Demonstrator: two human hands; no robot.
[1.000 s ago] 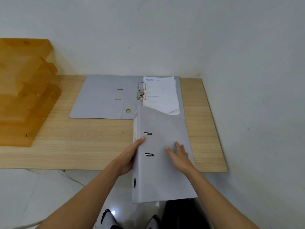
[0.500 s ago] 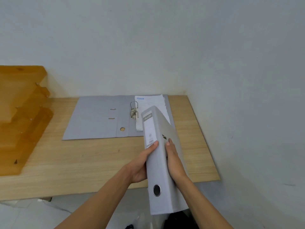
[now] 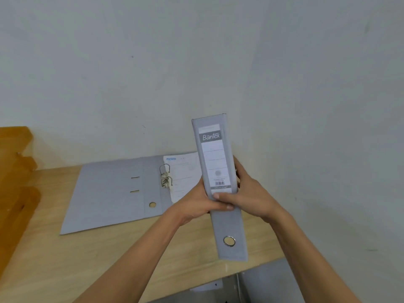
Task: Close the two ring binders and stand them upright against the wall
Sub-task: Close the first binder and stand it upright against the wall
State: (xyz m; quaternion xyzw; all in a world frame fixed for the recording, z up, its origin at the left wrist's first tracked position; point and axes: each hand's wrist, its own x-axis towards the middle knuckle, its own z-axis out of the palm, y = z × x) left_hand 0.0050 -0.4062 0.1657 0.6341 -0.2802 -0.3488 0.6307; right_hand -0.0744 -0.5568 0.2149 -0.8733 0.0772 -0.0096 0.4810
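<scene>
Hands grip the closed grey Bantex binder (image 3: 220, 182) at mid-spine, left hand (image 3: 196, 204) and right hand (image 3: 251, 197) clasped around it, held upright above the wooden surface (image 3: 65, 259). Behind, the open binder (image 3: 109, 193) lies flat against the wall (image 3: 153, 73).

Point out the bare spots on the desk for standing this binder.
Bare wood lies between the open binder and the desk's near edge, and on the right between the held binder and the side wall. The back middle is crowded by the open binder and its papers.
</scene>
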